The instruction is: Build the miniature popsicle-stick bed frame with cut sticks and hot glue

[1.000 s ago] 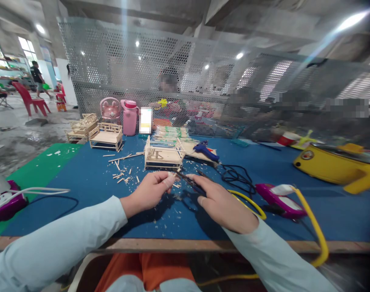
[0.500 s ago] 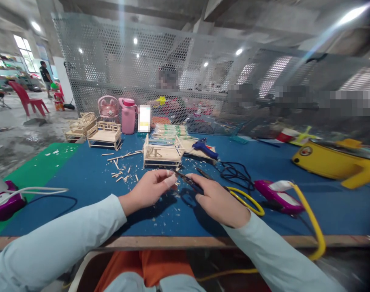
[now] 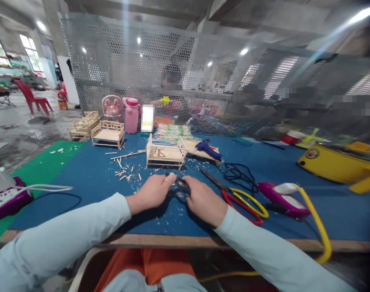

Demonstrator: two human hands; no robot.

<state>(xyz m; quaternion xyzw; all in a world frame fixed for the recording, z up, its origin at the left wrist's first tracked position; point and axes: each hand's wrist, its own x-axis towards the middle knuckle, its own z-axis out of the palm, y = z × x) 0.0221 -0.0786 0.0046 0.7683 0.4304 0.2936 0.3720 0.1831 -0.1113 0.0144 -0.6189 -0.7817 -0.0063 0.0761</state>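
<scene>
My right hand (image 3: pixel 204 198) is closed around a pair of dark pliers (image 3: pixel 182 184), their jaws pointing left toward my other hand. My left hand (image 3: pixel 152 190) pinches thumb against fingers right at those jaws; whatever is in the pinch is hidden. Just beyond both hands stands a small wooden model bed (image 3: pixel 166 156) with railings. Cut bits of thin wooden stick (image 3: pixel 120 174) lie scattered to its left. Beside my right hand rest large scissors (image 3: pixel 223 186) with one red and one yellow handle, blades partly apart.
A blue glue gun (image 3: pixel 209 150) with a black cable lies behind the scissors. Purple power strips (image 3: pixel 283 200) sit at right and left. Further off are a yellow electric pot (image 3: pixel 330 164), more wooden models (image 3: pixel 108 136), a pink bottle (image 3: pixel 131 115) and a perforated metal screen (image 3: pixel 127 65).
My right hand has moved left and nearer my body with the pliers, uncovering the scissors' red handle. My left hand stays pinched near the jaws. The view has shifted slightly.
</scene>
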